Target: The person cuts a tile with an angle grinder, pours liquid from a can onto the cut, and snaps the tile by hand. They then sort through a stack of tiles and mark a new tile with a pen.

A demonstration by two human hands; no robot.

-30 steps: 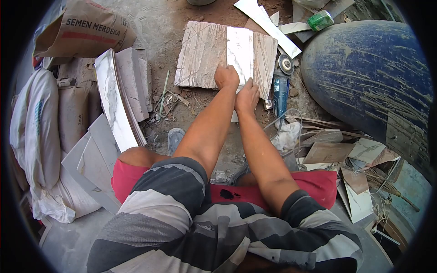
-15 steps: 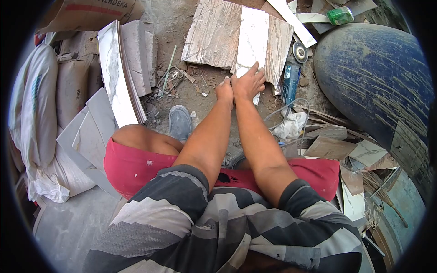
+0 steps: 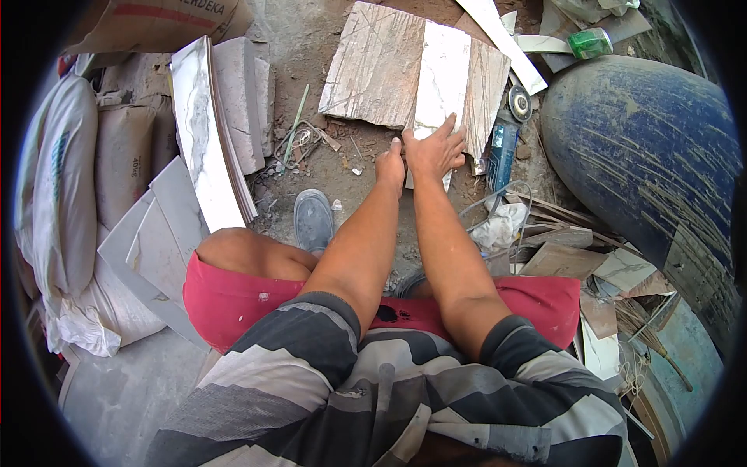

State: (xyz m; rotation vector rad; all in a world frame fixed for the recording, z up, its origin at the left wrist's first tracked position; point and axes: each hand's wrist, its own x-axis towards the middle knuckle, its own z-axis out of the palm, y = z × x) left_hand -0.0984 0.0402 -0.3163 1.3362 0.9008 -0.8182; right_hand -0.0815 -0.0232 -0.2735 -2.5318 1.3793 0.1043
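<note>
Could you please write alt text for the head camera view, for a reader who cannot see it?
A crouching person's right hand lies flat, fingers spread, on the near end of a white tile strip on a scored stone slab; the left hand is closed beside it. An angle grinder lies just right, by a blue drum.

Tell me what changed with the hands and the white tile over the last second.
The right hand opened from a bunched grip to lie flat, fingers spread, on the near end of the white tile. The left hand came off the tile and now sits fisted at its near edge, beside the right. The tile still lies on the brown slab, with the grinder at its right.
</note>
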